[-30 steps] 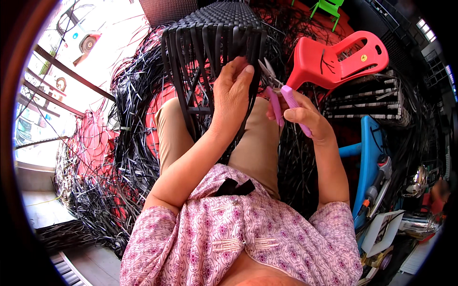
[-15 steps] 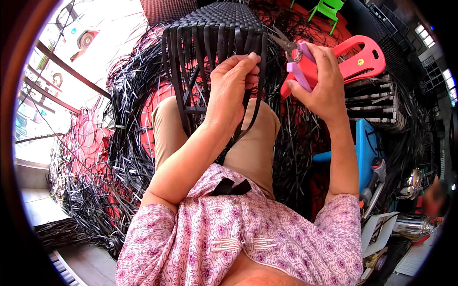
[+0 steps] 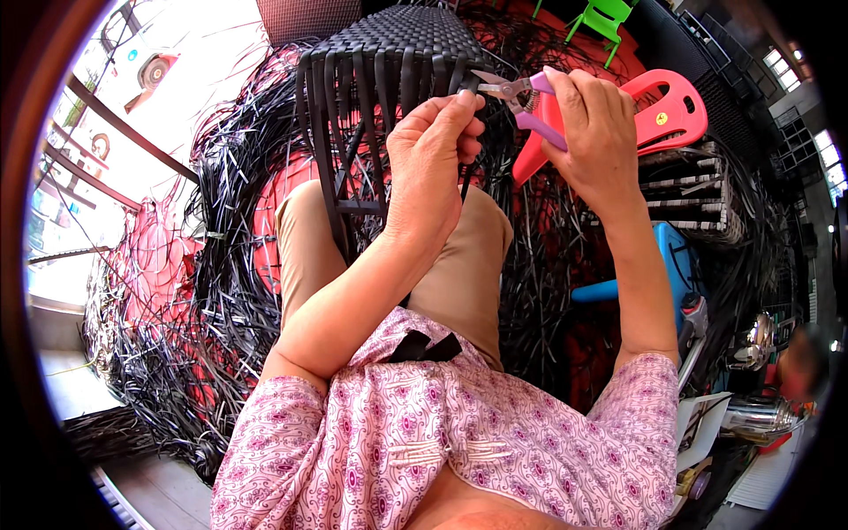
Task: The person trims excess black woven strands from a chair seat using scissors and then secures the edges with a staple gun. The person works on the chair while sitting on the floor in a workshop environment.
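In front of me stands a black woven frame piece (image 3: 397, 34), its top plaited from flat plastic strips. Loose strips (image 3: 340, 132) hang down along its near side. At its right corner my left hand (image 3: 431, 155) pinches one black strip between thumb and fingers. My right hand (image 3: 596, 132) is wrapped round the purple handles of a pair of snips (image 3: 511, 93). The blades point left, their tips at the strip just above my left thumb. Whether the blades touch the strip is hard to tell.
Tangled black strips (image 3: 238, 230) cover the red floor all round my knees. To the right are a red plastic chair or stool (image 3: 680, 128), a slatted woven piece (image 3: 693, 190) and a blue stool (image 3: 673, 256). A green chair (image 3: 605, 19) stands farther off.
My right hand has brought the snips left, up to the strip at my left fingertips. A long strip curving down below my left hand no longer shows. My left hand has barely moved.
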The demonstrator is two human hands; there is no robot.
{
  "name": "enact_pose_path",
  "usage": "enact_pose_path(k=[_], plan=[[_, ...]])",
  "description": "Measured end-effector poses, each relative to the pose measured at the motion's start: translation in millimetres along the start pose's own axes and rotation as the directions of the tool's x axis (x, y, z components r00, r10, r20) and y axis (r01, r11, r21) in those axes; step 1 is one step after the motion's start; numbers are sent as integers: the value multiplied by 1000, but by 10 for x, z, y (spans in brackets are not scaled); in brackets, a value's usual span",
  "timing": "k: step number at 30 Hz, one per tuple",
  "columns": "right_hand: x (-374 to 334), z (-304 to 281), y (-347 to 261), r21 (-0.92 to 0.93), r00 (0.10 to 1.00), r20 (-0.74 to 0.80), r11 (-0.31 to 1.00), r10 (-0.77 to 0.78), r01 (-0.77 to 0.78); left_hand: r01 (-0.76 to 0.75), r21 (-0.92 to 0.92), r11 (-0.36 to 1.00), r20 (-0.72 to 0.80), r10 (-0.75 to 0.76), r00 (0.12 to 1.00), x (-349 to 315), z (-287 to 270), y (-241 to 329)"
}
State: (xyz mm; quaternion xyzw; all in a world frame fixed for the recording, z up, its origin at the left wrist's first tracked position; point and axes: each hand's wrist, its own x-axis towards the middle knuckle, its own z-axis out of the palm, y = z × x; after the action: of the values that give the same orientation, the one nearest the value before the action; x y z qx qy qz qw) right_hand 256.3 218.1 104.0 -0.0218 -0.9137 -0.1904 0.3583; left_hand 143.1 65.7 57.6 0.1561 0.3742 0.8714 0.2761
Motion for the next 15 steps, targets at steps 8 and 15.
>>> enact_pose_path(k=[8, 15], plan=[[220, 123, 173, -153, 978, -93, 973, -189, 173, 19, -6, 1000, 14, -19, 1000, 28, -4, 29], [403, 223, 390, -221, 922, -101, 912, -373, 345, 41, -20, 999, 29, -40, 999, 5, -14, 38]])
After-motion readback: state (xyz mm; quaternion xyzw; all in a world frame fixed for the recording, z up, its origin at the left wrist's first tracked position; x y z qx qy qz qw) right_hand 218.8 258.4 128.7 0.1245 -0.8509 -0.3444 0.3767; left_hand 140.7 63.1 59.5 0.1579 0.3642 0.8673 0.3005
